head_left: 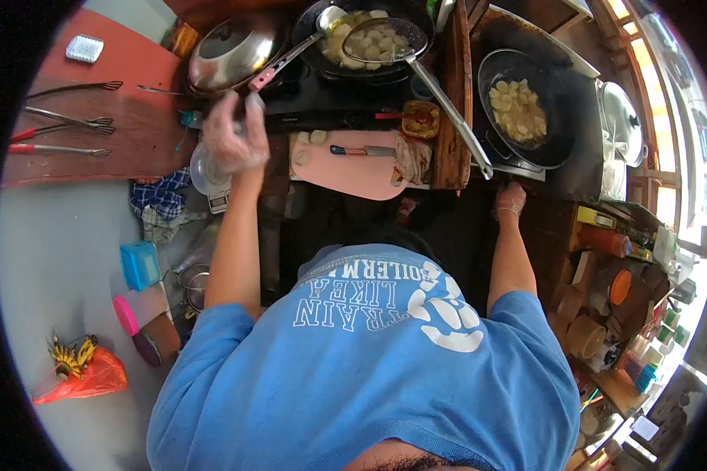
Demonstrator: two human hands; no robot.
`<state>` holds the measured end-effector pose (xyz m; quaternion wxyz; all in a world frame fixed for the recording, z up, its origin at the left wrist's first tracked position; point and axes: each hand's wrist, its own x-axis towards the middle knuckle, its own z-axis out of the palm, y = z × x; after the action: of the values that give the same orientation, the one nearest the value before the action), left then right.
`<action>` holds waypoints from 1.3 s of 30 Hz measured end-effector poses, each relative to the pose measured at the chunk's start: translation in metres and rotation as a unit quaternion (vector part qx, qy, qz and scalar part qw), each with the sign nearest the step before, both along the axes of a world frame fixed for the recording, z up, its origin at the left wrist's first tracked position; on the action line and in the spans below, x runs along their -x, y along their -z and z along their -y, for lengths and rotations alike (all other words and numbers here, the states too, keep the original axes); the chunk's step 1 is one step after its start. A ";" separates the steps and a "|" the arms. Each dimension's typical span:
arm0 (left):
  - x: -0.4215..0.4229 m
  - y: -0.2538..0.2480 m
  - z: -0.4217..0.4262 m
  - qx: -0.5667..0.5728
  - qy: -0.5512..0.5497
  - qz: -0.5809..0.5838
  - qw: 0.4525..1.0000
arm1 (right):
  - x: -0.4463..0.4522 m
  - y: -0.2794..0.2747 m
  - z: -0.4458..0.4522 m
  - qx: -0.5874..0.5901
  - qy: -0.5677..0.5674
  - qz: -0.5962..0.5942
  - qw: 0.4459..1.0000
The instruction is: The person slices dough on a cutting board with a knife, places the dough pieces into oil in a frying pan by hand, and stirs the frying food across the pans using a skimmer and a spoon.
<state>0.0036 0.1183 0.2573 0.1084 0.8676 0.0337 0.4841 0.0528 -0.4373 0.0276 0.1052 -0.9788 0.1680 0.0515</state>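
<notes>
A person in a blue T-shirt [353, 330] works at a stove, wearing clear gloves. The left hand [237, 135] is raised with its fingers parted and nothing evident in its grasp. Just beyond its fingertips is the pink handle [265, 77] of a ladle [294, 52]; whether they touch, I cannot tell. The ladle's long axis runs away from this hand, forward and to the right, its bowl end over a wok [357, 72] of pale frying pieces. The left hand is far nearer to it than the right. A domed lid [232, 59] sits ahead of the left hand; a clear bowl [205, 177] is just beside and below it.

The right hand [511, 201] is low at the front of a second burner, below another wok [555, 140]; its fingers are obscured, so I cannot tell whether it grips anything. A strainer's [385, 39] long handle ends near it, ahead and leftward. Between the hands lies a pink cutting board [353, 176] with a knife [379, 151].
</notes>
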 end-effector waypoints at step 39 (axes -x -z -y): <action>0.048 0.213 0.036 -0.291 0.256 -0.621 0.681 | 0.028 0.064 0.018 -0.115 0.105 0.132 0.979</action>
<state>-0.0441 0.0826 0.0441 -0.0751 0.9317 -0.2730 -0.2274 0.0252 -0.4549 -0.0362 0.2436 -0.9351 0.2476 -0.0699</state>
